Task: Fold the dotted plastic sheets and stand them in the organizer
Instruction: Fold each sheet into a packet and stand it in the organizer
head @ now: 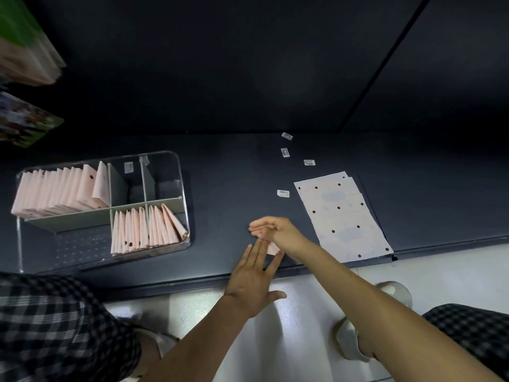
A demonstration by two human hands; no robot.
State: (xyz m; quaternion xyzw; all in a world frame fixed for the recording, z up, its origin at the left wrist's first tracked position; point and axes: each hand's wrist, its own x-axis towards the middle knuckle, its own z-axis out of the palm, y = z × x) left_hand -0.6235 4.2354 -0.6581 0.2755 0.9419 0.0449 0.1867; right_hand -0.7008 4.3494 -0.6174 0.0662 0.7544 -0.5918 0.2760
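Head view: we've got both hands flat on a small pink sheet (272,248) just right of the organizer (181,188), left hand (252,282) pinning it, right hand (278,230) pressing, fingers straight, probably creasing the fold. Unfolded stack (344,213) waits further right.

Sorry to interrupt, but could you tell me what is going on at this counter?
A person is folding a pink sheet on the dark counter, pressing it flat with the left hand and right hand. Unfolded dotted sheets lie to the right; folded ones already stand in the clear organizer.
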